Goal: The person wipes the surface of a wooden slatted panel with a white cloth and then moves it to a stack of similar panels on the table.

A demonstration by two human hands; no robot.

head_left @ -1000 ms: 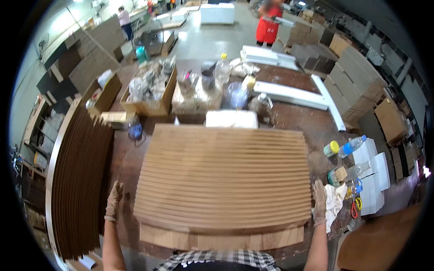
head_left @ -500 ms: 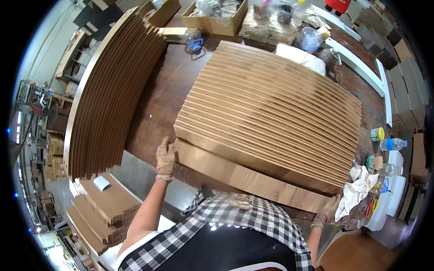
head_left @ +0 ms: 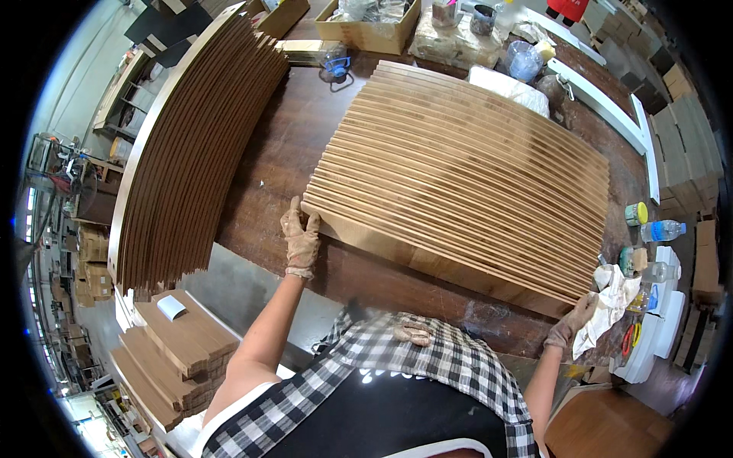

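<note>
A row of long wooden boards (head_left: 458, 175) stands on edge, packed face to face across the workbench. The nearest one, a wooden board (head_left: 427, 265), is upright against the row, its broad face toward me. My left hand (head_left: 302, 243), in a tan work glove, holds its left end, with the thumb and fingers about the corner. At the far end of the same board, my gloved right hand (head_left: 574, 320) grips the lower right corner, beside a crumpled white cloth (head_left: 608, 309). Part of the right fingers is hidden by the board and cloth.
A second row of boards (head_left: 191, 153) stands at the left. More wooden pieces (head_left: 179, 336) are stacked below it. Bottles (head_left: 663, 230), a yellow-lidded jar (head_left: 635, 214) and scissors (head_left: 631, 338) line the right edge. A cardboard box (head_left: 366, 34) stands at the back of the workbench (head_left: 259, 221).
Both hands have moved away from me with the nearest board. It was lying apart from the row, tilted toward me; now it stands upright against the others.
</note>
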